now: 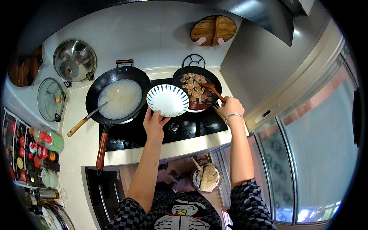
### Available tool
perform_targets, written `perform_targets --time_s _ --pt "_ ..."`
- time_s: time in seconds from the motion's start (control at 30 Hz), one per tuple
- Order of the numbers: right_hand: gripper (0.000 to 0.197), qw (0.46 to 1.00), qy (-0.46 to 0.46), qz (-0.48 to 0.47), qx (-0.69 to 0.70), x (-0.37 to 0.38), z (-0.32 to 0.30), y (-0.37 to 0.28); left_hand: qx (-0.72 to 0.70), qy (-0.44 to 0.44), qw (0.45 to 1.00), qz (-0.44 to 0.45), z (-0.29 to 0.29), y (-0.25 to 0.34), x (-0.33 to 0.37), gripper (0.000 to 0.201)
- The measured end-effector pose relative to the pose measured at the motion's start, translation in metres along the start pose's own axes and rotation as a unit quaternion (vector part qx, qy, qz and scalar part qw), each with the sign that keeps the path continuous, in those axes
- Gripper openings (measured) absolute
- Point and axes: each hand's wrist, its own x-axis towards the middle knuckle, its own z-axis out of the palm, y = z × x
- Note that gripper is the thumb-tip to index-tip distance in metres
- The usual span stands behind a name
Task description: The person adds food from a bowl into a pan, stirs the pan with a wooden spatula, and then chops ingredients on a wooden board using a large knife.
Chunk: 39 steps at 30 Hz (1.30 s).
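My left hand (154, 123) grips the near rim of a white plate (168, 100) with blue strokes round its edge. The plate is bare and hovers over the stove, beside the smaller dark pan (215, 78) on the right. Inside that pan lie browned, thin slices of food (191, 85). My right hand (232, 107) is closed round the handle of a wooden spatula (216, 93), whose head rests among the slices. To the left, a large black wok (92, 96) holds cloudy whitish liquid (122, 97). A ladle with a wooden handle (80, 124) leans in it.
The wok's long wooden handle (102, 151) juts past the counter's front edge. Pot lids (74, 60) and a round wooden lid (205, 30) hang on the walls. Jars and bottles (50, 142) crowd the left counter. Below stands a stool-like thing (195, 184) bearing a plate and pale-brown item.
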Motion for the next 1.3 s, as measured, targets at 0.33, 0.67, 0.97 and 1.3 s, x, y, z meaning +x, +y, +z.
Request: perform_targets --time_s 0.33,0.67,0.97,1.3 --pt "0.022 0.994 0.047 0.004 0.102 -0.003 -0.001 0.005 -0.028 -0.033 0.999 -0.009 0.002 -0.007 0.007 0.052" --pt "0.021 0.990 0.068 -0.021 0.124 -0.010 -0.003 0.005 -0.022 -0.024 0.999 -0.010 0.003 -0.007 0.007 0.052" --pt "0.021 0.990 0.041 -0.005 0.134 0.010 0.016 0.005 -0.016 -0.022 1.000 -0.015 0.008 -0.007 0.005 0.052" --pt "0.021 0.990 0.029 -0.046 0.128 -0.013 -0.019 0.016 -0.021 -0.032 0.999 -0.005 0.014 -0.008 0.009 0.051"
